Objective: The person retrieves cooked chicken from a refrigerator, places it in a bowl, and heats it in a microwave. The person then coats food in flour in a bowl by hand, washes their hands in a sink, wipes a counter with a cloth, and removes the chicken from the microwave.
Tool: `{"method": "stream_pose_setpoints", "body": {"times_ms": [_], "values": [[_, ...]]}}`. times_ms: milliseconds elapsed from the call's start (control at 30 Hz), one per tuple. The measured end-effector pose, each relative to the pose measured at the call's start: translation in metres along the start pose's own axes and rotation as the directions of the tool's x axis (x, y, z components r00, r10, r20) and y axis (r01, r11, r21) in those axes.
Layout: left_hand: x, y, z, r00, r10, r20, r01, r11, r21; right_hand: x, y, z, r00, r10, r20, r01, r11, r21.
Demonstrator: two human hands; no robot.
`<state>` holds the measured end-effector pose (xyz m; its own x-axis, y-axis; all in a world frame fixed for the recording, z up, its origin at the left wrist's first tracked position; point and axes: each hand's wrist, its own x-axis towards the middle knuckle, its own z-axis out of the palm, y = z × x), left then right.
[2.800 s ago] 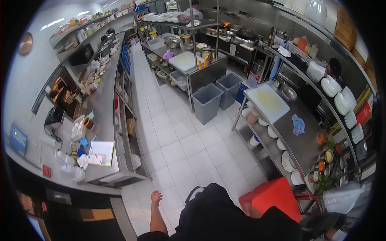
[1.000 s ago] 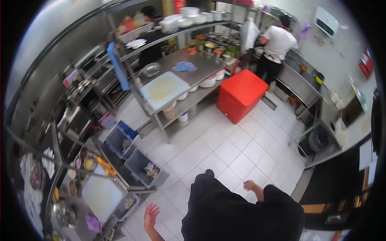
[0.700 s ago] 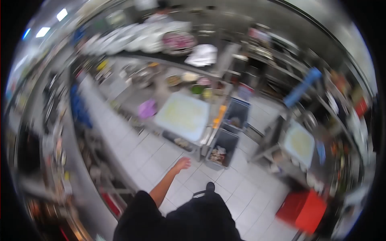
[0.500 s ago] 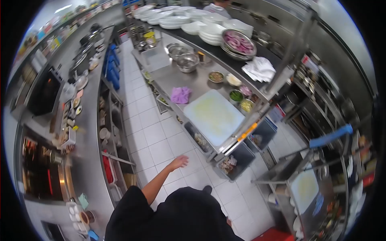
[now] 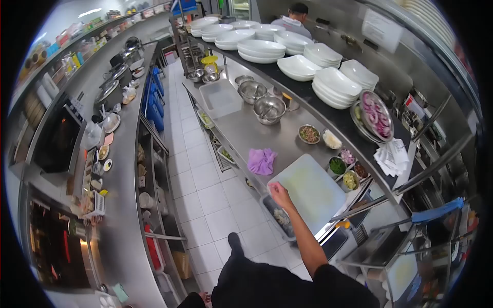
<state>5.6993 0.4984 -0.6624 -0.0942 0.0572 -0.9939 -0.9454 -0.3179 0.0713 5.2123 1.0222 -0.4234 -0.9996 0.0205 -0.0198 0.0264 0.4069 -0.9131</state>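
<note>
board [image 5: 308, 185] on the table [image 5: 288, 141], right hand [image 5: 279, 195] at its corner.
fingers look bent; from here i cannot tell if they pinch something, same for left hand [image 5: 207, 299]. i think the arm [image 5: 306, 241] should pass carefully above the edge.

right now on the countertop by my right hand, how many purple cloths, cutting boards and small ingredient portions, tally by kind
Purple cloths: 1
Cutting boards: 1
Small ingredient portions: 6
Total: 8
</note>
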Motion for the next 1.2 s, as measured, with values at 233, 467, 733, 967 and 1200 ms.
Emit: {"method": "stream_pose_setpoints", "body": {"times_ms": [233, 467, 733, 967, 1200], "values": [[-0.009, 0.239, 0.003, 0.903, 0.389, -0.185, -0.334, 0.903, 0.271, 0.169, -0.009, 0.114, 0.993, 0.117, -0.03, -0.121, 0.937, -0.328], [-0.001, 0.536, 0.06, 0.734, 0.676, 0.068, -0.673, 0.709, 0.21, 0.309, 0.031, 0.146, 0.861, 0.303, -0.408, -0.499, 0.654, -0.568], [-0.052, 0.791, 0.208, 0.75, 0.603, 0.271, -0.661, 0.686, 0.302, 0.522, 0.116, 0.021, 0.878, 0.345, -0.332, -0.476, 0.553, -0.684], [-0.092, 1.042, 0.336, 0.648, 0.653, 0.392, -0.756, 0.614, 0.227, 0.593, 0.055, 0.034, 0.819, 0.278, -0.502, -0.565, 0.54, -0.623], [-0.101, 1.256, 0.476, 0.666, 0.694, 0.274, -0.736, 0.547, 0.399, 0.565, -0.001, 0.16, 0.767, 0.167, -0.62, -0.613, 0.477, -0.63]]}}
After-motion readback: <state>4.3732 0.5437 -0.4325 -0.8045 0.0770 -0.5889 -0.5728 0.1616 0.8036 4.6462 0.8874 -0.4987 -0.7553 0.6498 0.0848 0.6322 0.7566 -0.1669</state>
